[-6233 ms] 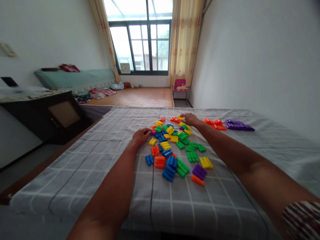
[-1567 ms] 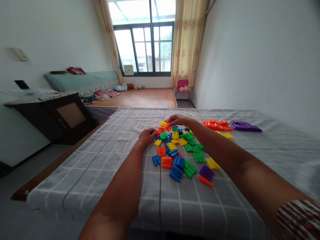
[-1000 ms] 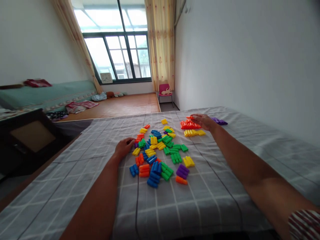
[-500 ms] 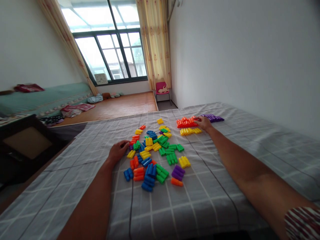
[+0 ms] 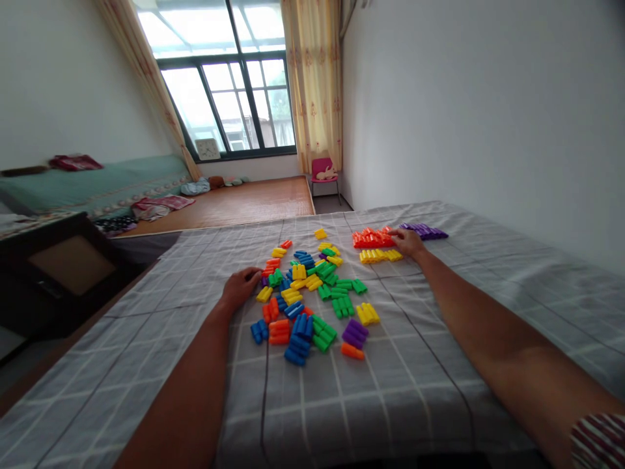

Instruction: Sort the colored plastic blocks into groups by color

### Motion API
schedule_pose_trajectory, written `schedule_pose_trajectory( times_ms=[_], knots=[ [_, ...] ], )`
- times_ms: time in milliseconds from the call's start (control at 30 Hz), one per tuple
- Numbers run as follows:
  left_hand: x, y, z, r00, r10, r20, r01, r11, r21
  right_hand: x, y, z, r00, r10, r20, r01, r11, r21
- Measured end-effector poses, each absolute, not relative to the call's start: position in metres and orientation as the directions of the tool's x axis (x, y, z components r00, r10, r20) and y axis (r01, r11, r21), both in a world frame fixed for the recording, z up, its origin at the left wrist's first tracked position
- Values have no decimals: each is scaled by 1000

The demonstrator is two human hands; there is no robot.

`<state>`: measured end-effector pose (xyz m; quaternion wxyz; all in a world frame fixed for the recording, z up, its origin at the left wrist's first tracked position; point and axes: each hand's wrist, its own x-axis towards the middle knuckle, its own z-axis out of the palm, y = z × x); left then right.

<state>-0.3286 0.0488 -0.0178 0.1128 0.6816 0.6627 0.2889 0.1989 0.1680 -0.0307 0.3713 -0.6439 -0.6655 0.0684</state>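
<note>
Several blue, green, yellow, orange and purple plastic pieces lie in a loose pile (image 5: 299, 272) on a grey checked cloth. My left hand (image 5: 243, 286) rests at the pile's left edge, fingertips by an orange piece (image 5: 271, 266); whether it grips one is unclear. Farther right, my right hand (image 5: 407, 242) touches the right end of an orange row (image 5: 372, 238) with its fingertips. A yellow row (image 5: 379, 256) lies just in front of that row, and a purple row (image 5: 424, 231) extends behind my right hand.
The grey checked cloth (image 5: 390, 397) covers the surface under both arms. A white wall (image 5: 478, 117) borders it on the right. Beyond are a low brown platform (image 5: 254, 198), a pink chair (image 5: 322, 170) and a dark cabinet (image 5: 53, 267) at left.
The whole view has shifted, so everything appears slightly farther right. Both hands stay at about the same places beside the pile and the orange row.
</note>
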Motion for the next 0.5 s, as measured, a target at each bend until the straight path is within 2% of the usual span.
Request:
schedule_pose_trajectory(
  times_ms=[100, 300, 500],
  knots=[
    [-328, 48, -18, -40, 967, 252, 840, -104, 532, 195, 165, -29, 102, 901, 422, 856, 137, -498],
    [-328, 48, -17, -27, 966, 258, 859, -110, 501, 189, 165, -32, -16, 893, 449, 940, 167, -299],
    [-330, 49, -19, -17, 964, 266, 853, -124, 506, 193, 168, -38, -9, 877, 481, 953, 153, -262]
  ],
)
